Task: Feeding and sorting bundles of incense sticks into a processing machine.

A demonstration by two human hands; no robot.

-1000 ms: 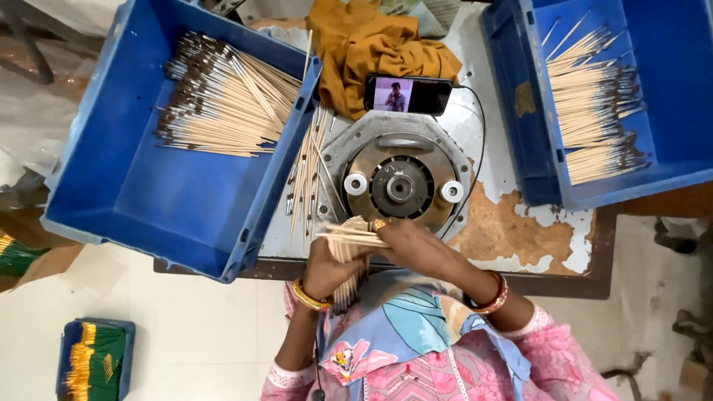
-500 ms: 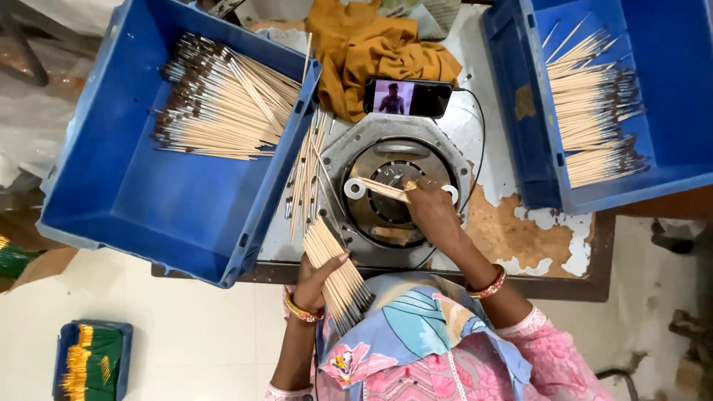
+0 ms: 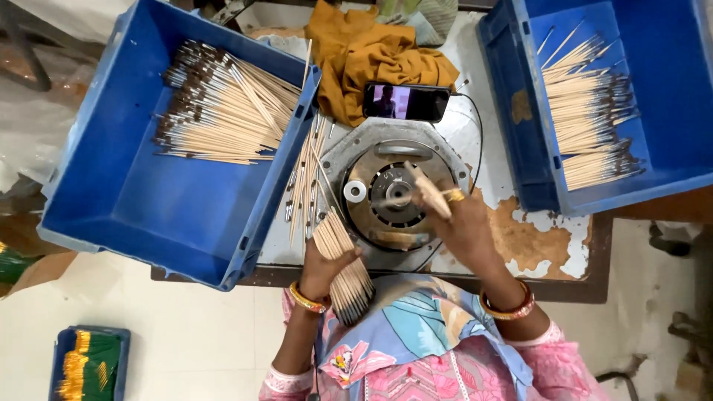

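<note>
Head view, looking straight down. Nearest the body: left hand (image 3: 321,269) closed around a bundle of thin wooden sticks (image 3: 343,261), pale ends fanned toward the machine, dark tips pointing back over the patterned sleeve. Bundle sits at the table's near edge, just left of the machine. Right hand (image 3: 464,226) reaches over the round metal machine (image 3: 386,194), fingers pinched on a single stick (image 3: 425,189) laid across the central hub; the stick is blurred. Bangles on both wrists.

Machine: octagonal grey plate with a dark circular rotor and a small white roller on its left side. It stands on a worn table (image 3: 553,256) with flaking paint. Loose sticks (image 3: 304,178) lie on the table between the machine and the left bin, some propped against the bin's wall.

Beyond the machine: a phone (image 3: 407,102) lying flat, screen lit, cable running off to its right. Behind it, a crumpled mustard cloth (image 3: 368,52).

Left blue bin (image 3: 126,200): a heap of dark-tipped sticks in its far half. Right blue bin (image 3: 668,111): a smaller, roughly aligned pile of sticks.

Floor, lower left: small blue crate (image 3: 89,364) with green and yellow items.
</note>
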